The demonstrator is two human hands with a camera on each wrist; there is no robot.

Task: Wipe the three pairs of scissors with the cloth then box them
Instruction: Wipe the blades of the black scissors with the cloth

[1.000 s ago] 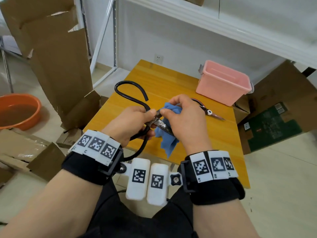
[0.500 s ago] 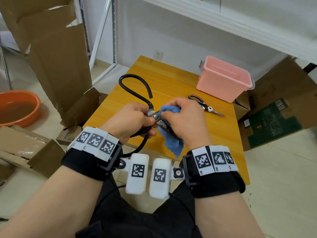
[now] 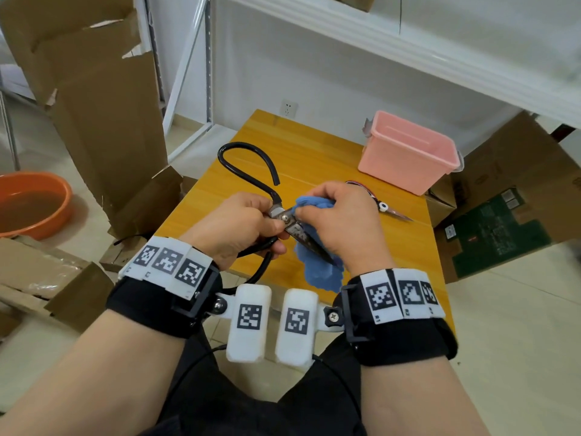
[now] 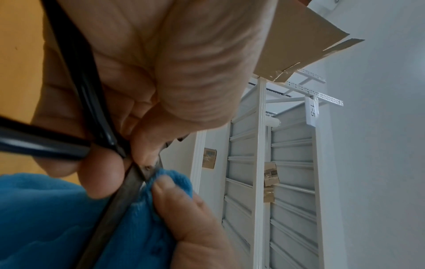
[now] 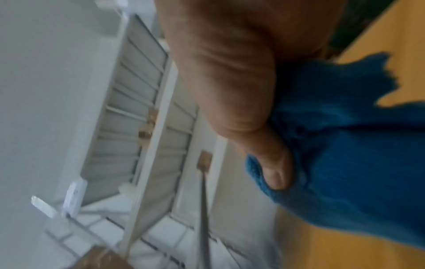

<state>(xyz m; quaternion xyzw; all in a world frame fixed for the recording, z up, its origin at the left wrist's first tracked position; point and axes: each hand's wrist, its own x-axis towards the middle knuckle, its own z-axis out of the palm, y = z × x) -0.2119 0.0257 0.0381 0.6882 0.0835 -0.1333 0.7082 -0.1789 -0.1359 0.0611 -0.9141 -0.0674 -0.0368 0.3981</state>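
Observation:
My left hand [image 3: 239,225] grips big black-handled scissors [image 3: 248,171] at the crossing of the handles, blades pointing toward me. In the left wrist view those scissors [image 4: 124,196] run past my left hand [image 4: 128,94] into the cloth. My right hand [image 3: 342,221] holds a bunched blue cloth [image 3: 317,269] against the blades close to the pivot screw; the right wrist view shows my thumb pressed into the cloth [image 5: 345,163]. A smaller pair of scissors [image 3: 390,210] lies on the yellow table [image 3: 308,152], half hidden behind my right hand. The pink box [image 3: 408,152] stands at the back right.
Torn cardboard [image 3: 103,99] leans left of the table, and an orange basin [image 3: 31,202] sits on the floor. More cardboard boxes [image 3: 515,196] stand right of the table. A white shelf frame [image 3: 345,29] runs behind.
My right hand with the cloth has slid up the blades toward the pivot. The scissors stay in my left hand and have shifted slightly away from me.

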